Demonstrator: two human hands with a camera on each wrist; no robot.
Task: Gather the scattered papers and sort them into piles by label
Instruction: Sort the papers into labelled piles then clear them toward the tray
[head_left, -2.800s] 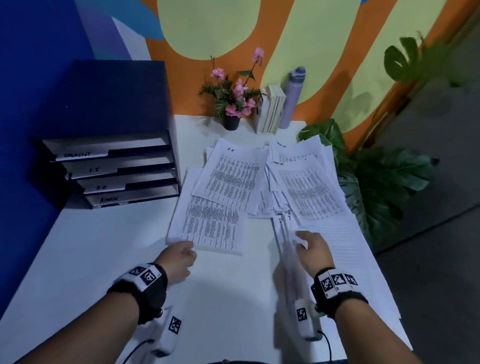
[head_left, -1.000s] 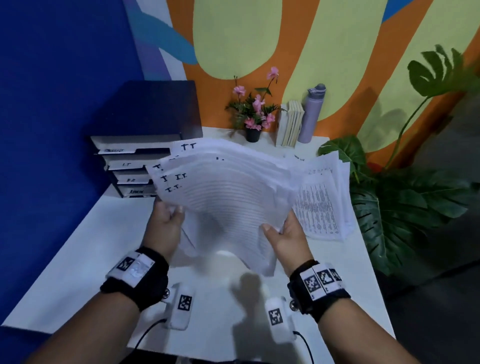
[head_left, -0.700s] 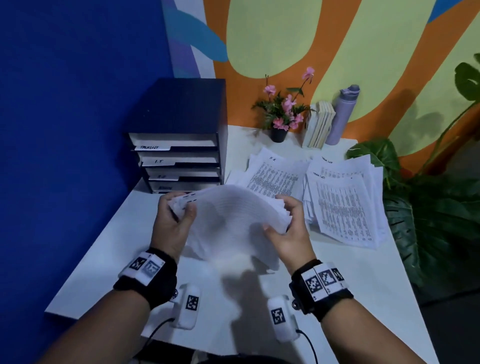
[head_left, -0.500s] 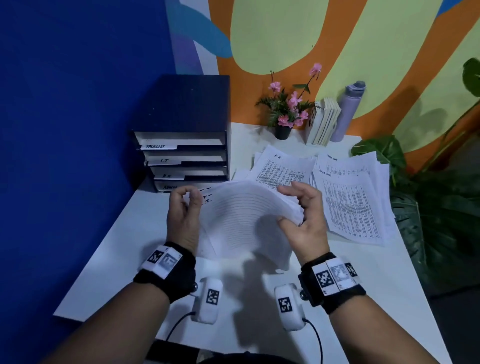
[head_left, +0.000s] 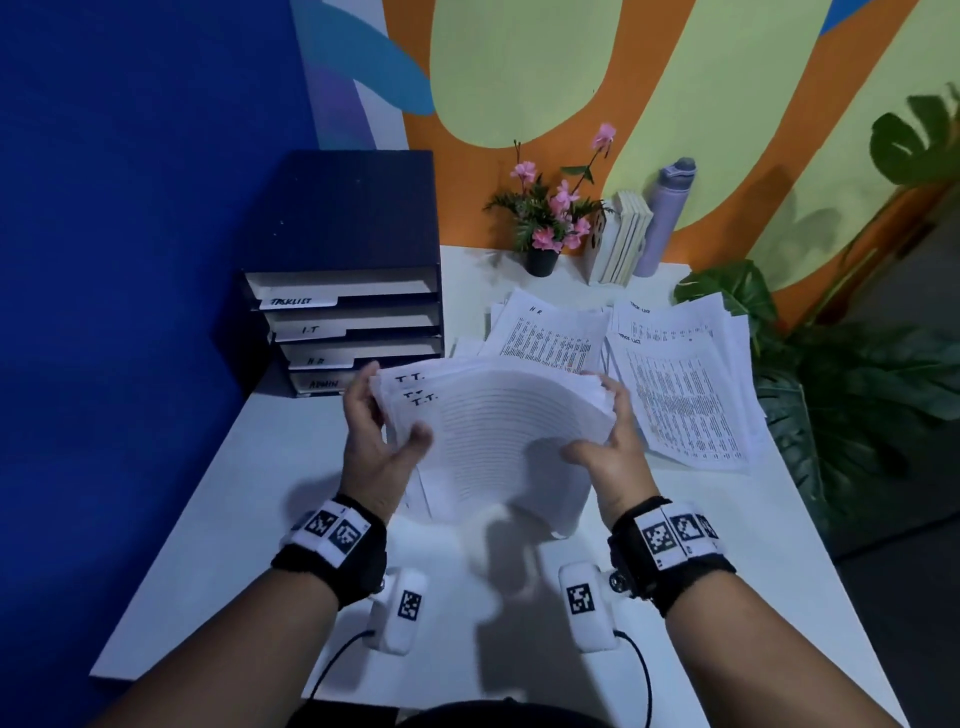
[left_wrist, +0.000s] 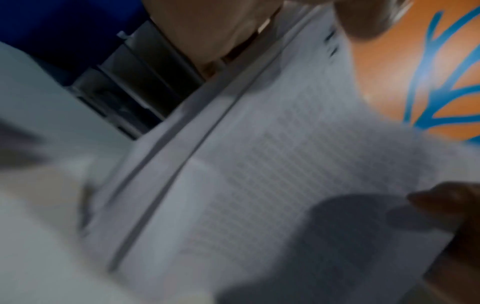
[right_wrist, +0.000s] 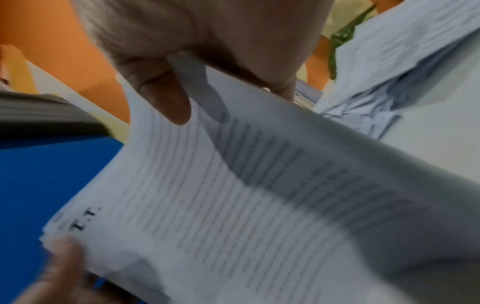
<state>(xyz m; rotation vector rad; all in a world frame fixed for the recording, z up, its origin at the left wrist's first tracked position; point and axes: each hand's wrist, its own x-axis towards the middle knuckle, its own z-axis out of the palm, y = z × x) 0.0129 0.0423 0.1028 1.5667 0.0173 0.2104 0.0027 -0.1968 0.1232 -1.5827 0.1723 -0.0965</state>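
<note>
Here both hands hold 1 bowed stack of I.T. papers above the white table, near its middle. The left hand grips the stack's left edge, thumb curled over the top sheet and fingers behind; the right hand grips the right edge the same way, thumb on top at the lower corner. The sheets arch upward between the 2 hands, and the top left corners are fanned enough to show the handwritten "I.T." several times. In the right wrist view the stack fills most of the picture with a thumb pressed on it; the left wrist view is blurred, though the paper edges can be made out.

At 1 o'clock from the held stack lies a pile headed H.R. flat on the table, and at 2 o'clock, just beside it, a spread pile headed Task List (its sheets overlap loosely). At 10 o'clock stands a dark tray rack with 4 labelled shelves: Tasklist, I.T., H.R. and Admin from top to bottom. At 12 o'clock, along the wall, stand a potted flower, a few books and a lilac bottle.
</note>
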